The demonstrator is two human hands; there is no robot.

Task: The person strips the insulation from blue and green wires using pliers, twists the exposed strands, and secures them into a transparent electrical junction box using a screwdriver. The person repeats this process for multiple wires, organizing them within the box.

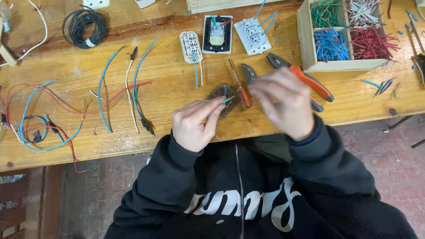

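Pliers [305,82] lie right of screwdriver [239,86] — wire tray [307,46] behind, cable coil [85,25] far left on bench [168,88].

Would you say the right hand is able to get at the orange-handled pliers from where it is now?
Probably yes: the right hand hovers empty beside the orange-handled pliers, with nothing lying between them.
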